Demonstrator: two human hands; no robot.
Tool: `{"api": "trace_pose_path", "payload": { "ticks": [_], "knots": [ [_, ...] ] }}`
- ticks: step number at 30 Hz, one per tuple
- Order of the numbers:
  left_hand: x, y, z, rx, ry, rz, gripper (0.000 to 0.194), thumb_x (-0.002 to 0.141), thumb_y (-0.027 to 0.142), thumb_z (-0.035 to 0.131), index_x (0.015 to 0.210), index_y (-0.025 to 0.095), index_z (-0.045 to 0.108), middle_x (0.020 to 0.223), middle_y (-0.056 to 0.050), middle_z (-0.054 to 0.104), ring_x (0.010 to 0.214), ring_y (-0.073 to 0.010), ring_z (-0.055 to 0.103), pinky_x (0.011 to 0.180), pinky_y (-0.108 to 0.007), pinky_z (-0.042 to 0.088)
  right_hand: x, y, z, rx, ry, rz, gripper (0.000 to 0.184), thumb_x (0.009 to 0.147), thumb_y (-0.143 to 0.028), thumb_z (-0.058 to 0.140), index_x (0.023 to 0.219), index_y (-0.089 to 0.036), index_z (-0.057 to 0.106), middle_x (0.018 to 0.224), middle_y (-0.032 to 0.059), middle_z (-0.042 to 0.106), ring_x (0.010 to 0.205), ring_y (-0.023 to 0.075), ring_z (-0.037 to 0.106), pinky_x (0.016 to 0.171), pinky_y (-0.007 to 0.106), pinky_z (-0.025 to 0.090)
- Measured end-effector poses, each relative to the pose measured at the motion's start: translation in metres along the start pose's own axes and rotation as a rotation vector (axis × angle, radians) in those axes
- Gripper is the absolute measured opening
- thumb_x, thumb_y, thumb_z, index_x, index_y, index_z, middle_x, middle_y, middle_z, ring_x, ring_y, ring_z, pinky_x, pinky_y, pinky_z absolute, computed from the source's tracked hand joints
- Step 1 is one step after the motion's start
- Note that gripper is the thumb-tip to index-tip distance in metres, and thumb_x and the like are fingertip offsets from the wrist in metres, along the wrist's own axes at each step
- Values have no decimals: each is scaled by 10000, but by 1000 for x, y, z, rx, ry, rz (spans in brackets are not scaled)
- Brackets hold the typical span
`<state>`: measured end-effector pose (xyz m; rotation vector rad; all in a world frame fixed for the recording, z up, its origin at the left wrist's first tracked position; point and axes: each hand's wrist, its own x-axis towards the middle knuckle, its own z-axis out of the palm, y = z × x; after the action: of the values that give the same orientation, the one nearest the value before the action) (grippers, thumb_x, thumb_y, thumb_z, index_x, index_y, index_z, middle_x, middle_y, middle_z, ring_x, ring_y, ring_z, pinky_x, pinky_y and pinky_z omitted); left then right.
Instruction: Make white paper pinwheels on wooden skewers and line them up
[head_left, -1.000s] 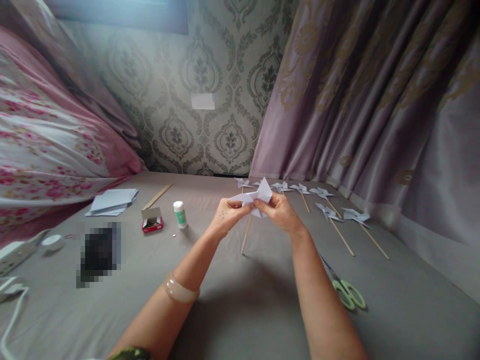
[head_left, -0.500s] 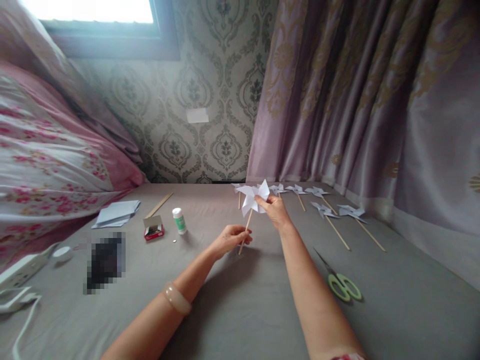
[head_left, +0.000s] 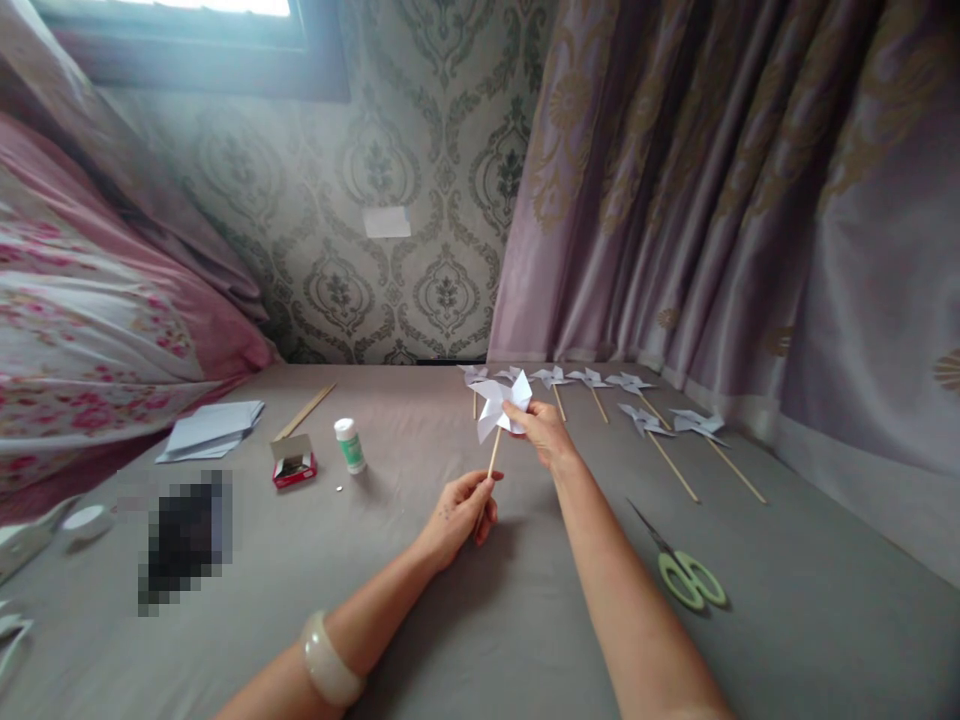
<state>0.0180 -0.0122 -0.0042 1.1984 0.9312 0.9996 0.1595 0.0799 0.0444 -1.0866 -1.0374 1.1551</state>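
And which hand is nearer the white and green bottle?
Left. The left hand, its grip around the stick, is to the right of the bottle and nearer the camera; the right hand, on the paper pinwheel, is farther right.

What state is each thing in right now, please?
Held pinwheel: mounted on a tilted stick
Left hand: closed around stick
Right hand: pinching the pinwheel
Other pinwheels: lying down
Scissors: lying, apparently shut
Box: open, lid raised
Bottle: upright, capped
Paper: loosely stacked
Spare sticks: lying together
Bangle: worn
Pixelated object: state unclear
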Motion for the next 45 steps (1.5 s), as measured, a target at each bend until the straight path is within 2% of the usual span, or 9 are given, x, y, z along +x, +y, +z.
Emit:
{"api": "trace_pose_path", "payload": {
  "ticks": [6, 12, 19, 25, 34, 45],
  "knots": [
    [-2, 0, -2, -76, 10, -26, 627, 732, 603, 601, 1133, 121, 557, 524, 69, 504, 323, -42, 355, 355, -193, 231, 2, 6, 1, 114, -15, 104, 297, 513, -367, 798, 690, -165, 670, 651, 26, 697, 557, 129, 592, 503, 230, 446],
    [-4, 3, -1, -184, 4, -77, 644, 689, 597, 662, 1127, 134, 572, 510, 86, 448, 330, -18, 272, 368, -190, 158, 1, 4, 2, 195, -40, 137, 285, 513, -328, 801, 721, -179, 675, 717, 37, 718, 606, 152, 618, 523, 246, 459],
    [-6, 8, -1, -229, -17, -102, 679, 679, 566, 689, 1176, 125, 554, 496, 83, 449, 339, -23, 273, 372, -192, 145, 4, 10, 4, 217, -19, 119, 312, 520, -330, 789, 772, -179, 682, 734, 19, 721, 624, 142, 613, 536, 232, 434],
    [-6, 6, -2, -212, -30, -102, 676, 680, 569, 687, 1183, 133, 567, 491, 87, 454, 327, -19, 271, 367, -194, 166, 6, 14, 2, 145, -66, 63, 323, 569, -385, 764, 798, -173, 679, 740, 32, 729, 697, 174, 650, 551, 242, 436],
    [-2, -1, -6, -99, 11, -73, 669, 713, 567, 640, 1186, 99, 577, 463, 72, 489, 301, -38, 326, 336, -187, 205, 2, 10, 7, 272, 11, 199, 164, 573, -237, 760, 701, -186, 671, 702, 16, 722, 659, 172, 650, 498, 236, 426],
    [-2, -4, -8, -35, 33, -74, 654, 742, 548, 607, 1198, 80, 578, 466, 59, 509, 300, -51, 369, 322, -179, 244, 0, 11, 12, 286, 31, 193, 95, 622, -186, 722, 668, -191, 639, 661, 8, 708, 637, 169, 653, 521, 244, 470]
  ]
}}
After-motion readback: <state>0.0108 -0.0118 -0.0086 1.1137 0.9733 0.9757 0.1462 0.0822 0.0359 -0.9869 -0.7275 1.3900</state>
